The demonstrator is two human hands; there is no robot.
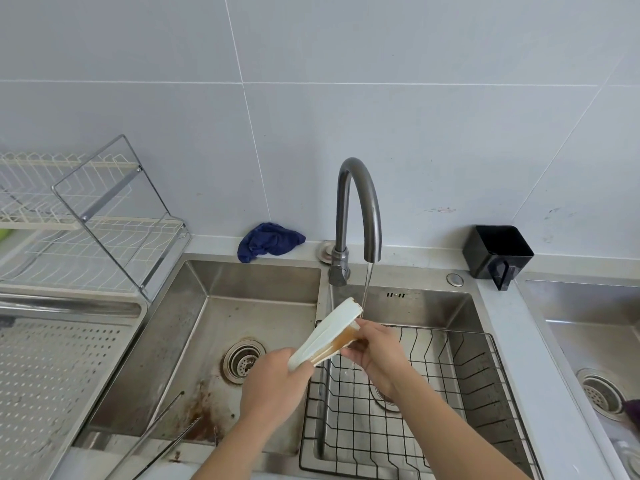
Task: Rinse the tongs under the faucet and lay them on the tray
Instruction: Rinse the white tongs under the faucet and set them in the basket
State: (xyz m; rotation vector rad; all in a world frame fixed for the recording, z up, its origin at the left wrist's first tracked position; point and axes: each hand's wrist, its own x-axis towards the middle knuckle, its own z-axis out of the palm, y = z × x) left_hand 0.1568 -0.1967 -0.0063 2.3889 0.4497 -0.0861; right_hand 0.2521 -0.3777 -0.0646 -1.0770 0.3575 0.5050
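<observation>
Under the faucet (360,202), left hand (273,386) grips the tongs (327,336) low, right hand (377,351) pinches them midway

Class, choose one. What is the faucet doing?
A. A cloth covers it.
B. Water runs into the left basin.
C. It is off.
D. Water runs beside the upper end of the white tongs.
D: a thin stream falls from the faucet beside the upper end of the white tongs.
</observation>
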